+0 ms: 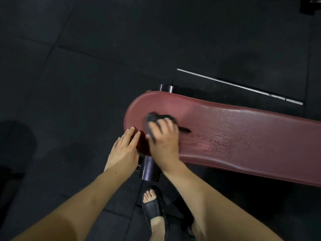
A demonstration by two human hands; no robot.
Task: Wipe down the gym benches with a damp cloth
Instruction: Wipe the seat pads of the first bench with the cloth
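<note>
Gym bench (234,129), red-brown padded vinyl, runs from centre frame out to the right edge; its rounded end sits at centre, over a dark cylindrical foot bar (149,168).

Right hand (163,136) sits on the pad near the rounded end, fingers (154,127) curled round a dark cloth (159,118) and pressing it to the surface. A tail of cloth trails out to the right of the hand.

Left hand (124,148) lies at the near-left rim of the pad, fingers straight and together, holding nothing; it appears to brace the bench end.

Pad to the right of the cloth shows a wet, streaky sheen; the rounded end to the left looks matt. Judgement: the right stretch is wiped, the end cap is not yet done.

Handling: cloth is soft, limp and light, bunches easily; best held gathered under the palm so the loose tail does not drag. Wet vinyl is likely slippery, slightly yielding under pressure. Bench looks heavy, unlikely to shift.

Sandalled foot (152,204) on dark rubber floor tiles (69,84), near the bench end.
</note>
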